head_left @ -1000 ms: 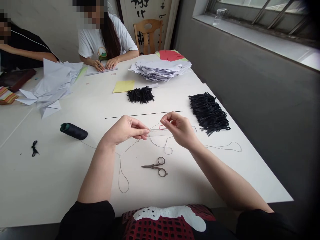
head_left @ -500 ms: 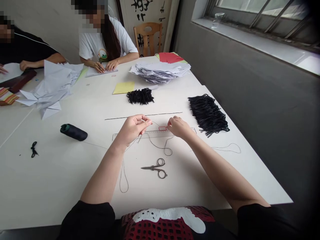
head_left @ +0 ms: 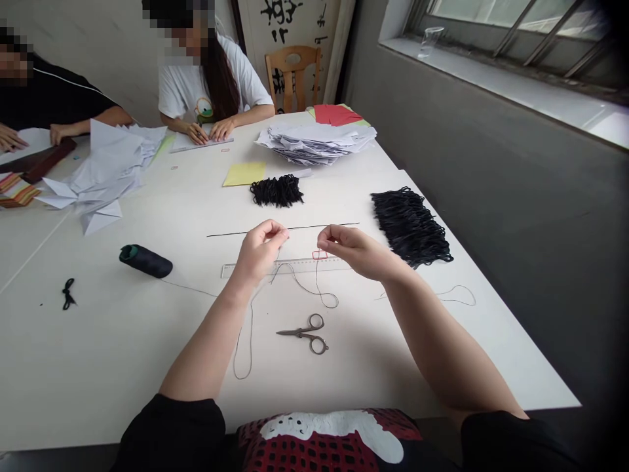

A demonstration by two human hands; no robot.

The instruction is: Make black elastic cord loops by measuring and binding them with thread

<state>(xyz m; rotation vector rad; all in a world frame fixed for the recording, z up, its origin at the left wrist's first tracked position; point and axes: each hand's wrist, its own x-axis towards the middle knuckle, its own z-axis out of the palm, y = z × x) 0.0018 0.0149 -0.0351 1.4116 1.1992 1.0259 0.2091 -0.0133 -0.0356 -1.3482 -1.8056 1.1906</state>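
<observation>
Over the clear ruler (head_left: 302, 265), my left hand (head_left: 259, 252) is closed in a pinch, with dark thread (head_left: 317, 283) hanging below its fingertips. A short way to the right, my right hand (head_left: 354, 250) pinches the same kind of thread, which drops to a small loop on the table. The fingertips of the two hands are apart. A straight black cord (head_left: 226, 234) lies just beyond them. Nearer to me are the scissors (head_left: 302, 334), lying partly open. Left of my hands, a spool of black thread (head_left: 146, 261) lies on its side, its strand running toward my left wrist.
Bundles of black cord loops lie at the back (head_left: 278, 191) and right (head_left: 410, 226). Beyond are a yellow paper (head_left: 244, 174), a paper stack (head_left: 314, 144) and folded white sheets (head_left: 113, 157). Two people work across the white table (head_left: 162, 367). A grey wall (head_left: 515, 164) borders the right.
My right hand has turned and moved slightly left and up, drawing the thread upright from the table. My left hand has shifted slightly, its fingertips now a little left.
</observation>
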